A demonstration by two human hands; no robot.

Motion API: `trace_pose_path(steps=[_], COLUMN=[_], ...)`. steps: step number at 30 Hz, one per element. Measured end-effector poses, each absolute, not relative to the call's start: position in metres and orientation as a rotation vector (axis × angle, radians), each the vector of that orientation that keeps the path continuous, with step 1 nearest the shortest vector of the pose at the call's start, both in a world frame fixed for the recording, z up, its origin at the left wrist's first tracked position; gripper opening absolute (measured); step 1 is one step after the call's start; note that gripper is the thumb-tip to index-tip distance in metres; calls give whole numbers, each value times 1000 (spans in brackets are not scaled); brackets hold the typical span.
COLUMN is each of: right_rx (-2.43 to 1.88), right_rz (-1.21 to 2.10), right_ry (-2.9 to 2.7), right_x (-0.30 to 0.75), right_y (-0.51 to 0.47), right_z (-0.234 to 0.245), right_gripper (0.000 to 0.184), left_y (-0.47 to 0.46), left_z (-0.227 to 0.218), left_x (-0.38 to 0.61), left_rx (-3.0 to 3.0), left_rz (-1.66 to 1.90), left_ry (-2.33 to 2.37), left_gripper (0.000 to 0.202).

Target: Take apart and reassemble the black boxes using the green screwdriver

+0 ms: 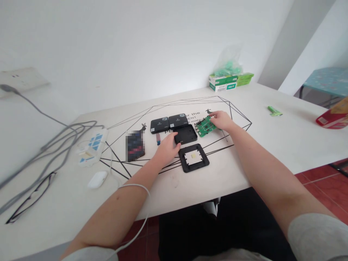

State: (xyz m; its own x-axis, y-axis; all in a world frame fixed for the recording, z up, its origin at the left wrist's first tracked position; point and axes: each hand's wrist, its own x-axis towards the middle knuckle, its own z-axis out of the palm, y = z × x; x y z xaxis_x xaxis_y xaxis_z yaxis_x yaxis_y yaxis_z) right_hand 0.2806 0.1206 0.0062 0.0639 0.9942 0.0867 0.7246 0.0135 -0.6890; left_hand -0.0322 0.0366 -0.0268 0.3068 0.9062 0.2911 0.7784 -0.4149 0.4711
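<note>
My right hand (221, 120) pinches the far right edge of a green circuit board (206, 125), which has metal ports along its left side. The board is tilted beside an open black casing half (186, 134). At the left end of that casing half, my left hand (166, 148) grips its edge between thumb and fingers. Closer to me lies a square black cover (194, 167) with a pale metal plate (193, 157) in it. Two closed black boxes (160, 125) sit side by side behind the casing half. A screwdriver (158, 139) lies left of it, its far end hidden by my left hand.
Left of the screwdriver lies a pixelated phone-like object (135, 145). A power strip (94, 146), grey cables (66, 139), a white earphone case (98, 179) and glasses (31, 197) occupy the left side. Green boxes (223, 80) stand against the wall. A red packet (333, 117) is far right.
</note>
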Motion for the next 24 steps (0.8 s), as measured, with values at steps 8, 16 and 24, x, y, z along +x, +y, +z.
trace_pose_path(steps=[8,16,24], right_rx=[-2021,-2191,-2201], right_rz=[269,92,411], right_ry=[-1894,-1697,-1593], right_x=[265,270,289], right_y=[110,105,109], right_z=[4,11,15], right_gripper=[33,41,50], left_y=[36,12,-25], left_z=[-24,16,23], left_x=[-30,-23,-25], left_rx=[2369,2572,2565], left_rz=[728,632,272], left_ry=[1570,1254,1182], left_gripper=[45,27,43])
